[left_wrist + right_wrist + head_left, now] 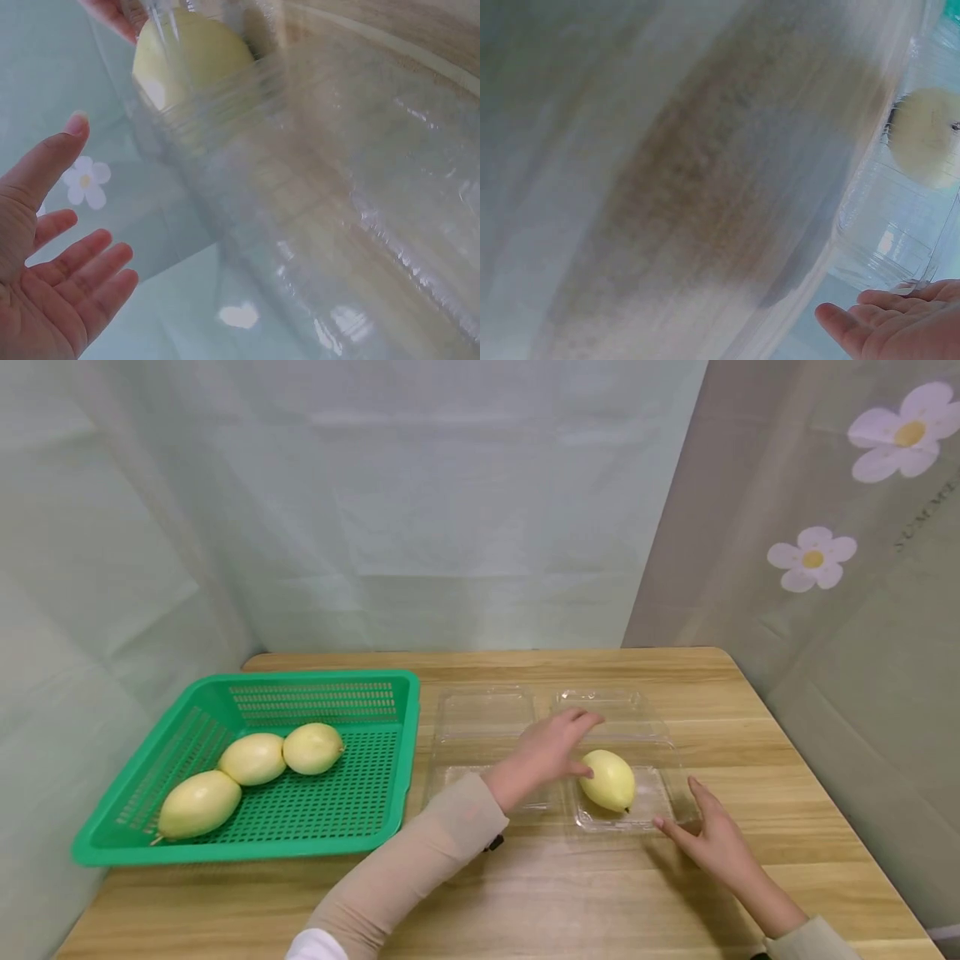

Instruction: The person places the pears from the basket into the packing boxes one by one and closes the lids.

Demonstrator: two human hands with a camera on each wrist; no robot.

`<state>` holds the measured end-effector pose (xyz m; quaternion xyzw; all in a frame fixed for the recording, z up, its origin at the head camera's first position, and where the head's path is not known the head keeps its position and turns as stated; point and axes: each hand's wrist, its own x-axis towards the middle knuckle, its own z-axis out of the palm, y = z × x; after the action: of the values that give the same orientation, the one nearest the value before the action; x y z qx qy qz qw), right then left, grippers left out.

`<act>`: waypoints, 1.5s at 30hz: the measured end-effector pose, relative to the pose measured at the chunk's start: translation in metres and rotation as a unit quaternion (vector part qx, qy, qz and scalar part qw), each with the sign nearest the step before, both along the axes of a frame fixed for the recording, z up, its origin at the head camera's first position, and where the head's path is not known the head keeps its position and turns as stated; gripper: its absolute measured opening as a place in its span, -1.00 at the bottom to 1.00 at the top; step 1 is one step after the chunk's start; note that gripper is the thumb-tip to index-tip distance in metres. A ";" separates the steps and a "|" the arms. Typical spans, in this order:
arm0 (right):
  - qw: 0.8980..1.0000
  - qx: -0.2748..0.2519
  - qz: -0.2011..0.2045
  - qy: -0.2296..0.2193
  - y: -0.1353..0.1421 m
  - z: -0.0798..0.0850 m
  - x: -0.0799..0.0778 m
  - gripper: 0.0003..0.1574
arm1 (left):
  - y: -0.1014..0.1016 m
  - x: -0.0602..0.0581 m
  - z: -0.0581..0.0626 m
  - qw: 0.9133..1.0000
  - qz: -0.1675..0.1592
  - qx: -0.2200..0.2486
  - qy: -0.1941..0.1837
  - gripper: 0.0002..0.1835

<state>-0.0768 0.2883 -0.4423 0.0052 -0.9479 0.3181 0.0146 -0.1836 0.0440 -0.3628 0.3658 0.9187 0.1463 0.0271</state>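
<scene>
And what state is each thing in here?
Right clear clamshell: open, holding one pear.
Left clear clamshell: open, partly hidden by the left arm.
Green basket: open-topped, holding three pears.
All four pears: uncut where visible.
Left hand: open, fingers relaxed.
Right hand: open, beside the right clamshell.

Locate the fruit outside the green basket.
In the head view, the yellow fruit lies right of centre in the right clear container, between left hand and right hand.
</scene>
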 end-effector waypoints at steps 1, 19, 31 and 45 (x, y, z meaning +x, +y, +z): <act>1.000 0.001 0.000 0.000 0.000 0.000 0.000 0.17 | -0.001 0.000 0.001 1.000 0.001 0.002 0.004 -0.13; 1.000 0.004 0.002 -0.006 0.001 0.000 0.000 0.18 | -0.032 -0.001 0.025 0.996 0.065 0.060 0.016 -0.21; 1.000 0.002 0.001 -0.003 0.003 0.002 0.000 0.19 | -0.047 -0.005 0.035 0.992 0.101 0.080 0.004 -0.15; 1.000 0.005 0.008 0.001 0.002 0.001 -0.001 0.18 | -0.072 -0.008 0.042 0.981 0.147 0.125 0.025 -0.22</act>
<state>-0.0776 0.2905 -0.4413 0.0133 -0.9495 0.3133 0.0125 -0.1917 -0.0280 -0.3205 0.2309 0.9373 0.2530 -0.0639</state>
